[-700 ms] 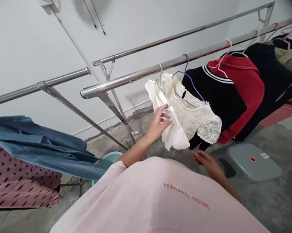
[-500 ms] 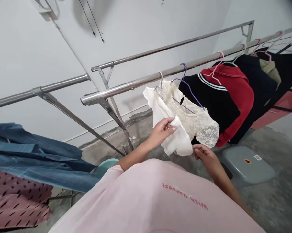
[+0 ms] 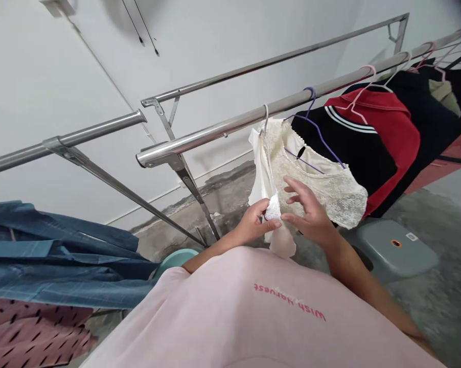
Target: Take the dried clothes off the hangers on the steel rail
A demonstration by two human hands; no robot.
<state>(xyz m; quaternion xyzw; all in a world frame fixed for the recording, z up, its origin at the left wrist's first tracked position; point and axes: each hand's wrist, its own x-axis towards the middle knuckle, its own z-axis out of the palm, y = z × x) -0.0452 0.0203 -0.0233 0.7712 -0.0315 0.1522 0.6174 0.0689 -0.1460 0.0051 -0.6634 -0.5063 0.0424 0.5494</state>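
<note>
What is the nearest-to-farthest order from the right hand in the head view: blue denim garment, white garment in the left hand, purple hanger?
From the right hand:
1. White garment: just to its left, held by the left hand.
2. Purple hanger: above, on the rail.
3. Blue denim garment: far left.

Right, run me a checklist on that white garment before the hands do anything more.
1. Left hand has hold of the white garment: ok, pinching a bunched part.
2. Right hand touching the fabric: cannot tell; it is close, open and unclenched.
3. White garment spread flat: not ok, it is folded and gathered at the pinch.
4. Pale hook over the rail: ok.
5. Purple hanger hooked on the rail, inside the cream lace top: ok.
</note>
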